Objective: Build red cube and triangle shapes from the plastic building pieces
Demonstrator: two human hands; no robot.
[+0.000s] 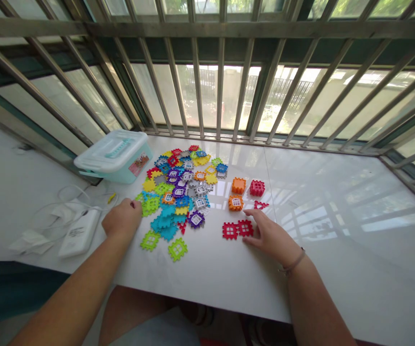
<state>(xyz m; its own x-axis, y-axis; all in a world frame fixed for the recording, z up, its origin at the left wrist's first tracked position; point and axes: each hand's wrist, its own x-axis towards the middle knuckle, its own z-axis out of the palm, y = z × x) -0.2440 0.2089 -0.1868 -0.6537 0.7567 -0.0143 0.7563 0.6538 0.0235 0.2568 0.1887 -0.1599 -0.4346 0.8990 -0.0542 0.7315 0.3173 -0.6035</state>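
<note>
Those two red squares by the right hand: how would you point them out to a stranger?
On the white counter below the barred window, find the heap of colourful plastic tiles. Right of it, two red square tiles lie side by side next to the right hand, unlike the built-up boxes beyond them.

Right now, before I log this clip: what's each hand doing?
Left hand: curled at a lime-green waffle block, cannot tell if gripping.
Right hand: open, fingertips at two joined red waffle blocks, holding nothing.
</note>
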